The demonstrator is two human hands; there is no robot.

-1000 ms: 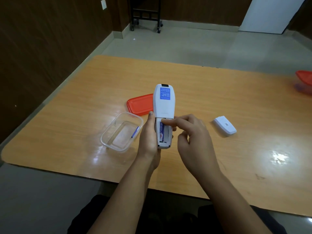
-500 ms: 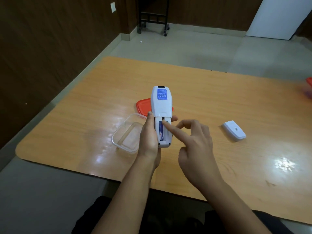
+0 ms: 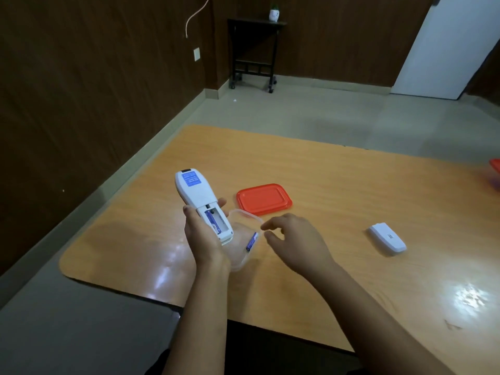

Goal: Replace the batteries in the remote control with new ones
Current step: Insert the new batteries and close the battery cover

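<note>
My left hand grips a white remote control, back side up, tilted to the upper left above the table. Its battery bay is uncovered and one blue battery lies in the left slot; the right slot looks bare. A second blue battery rests inside a clear plastic container just right of the remote. My right hand hovers at the container's right rim, fingers apart and holding nothing. The white battery cover lies on the table further right.
An orange lid lies on the wooden table behind the container. Another orange-lidded container shows at the right edge. The table's near edge runs below my forearms. A black wheeled stand stands by the far wall.
My right hand has left the remote's battery bay and moved right, over the clear container. My left hand has swung the remote to the left. The view has tilted up.
</note>
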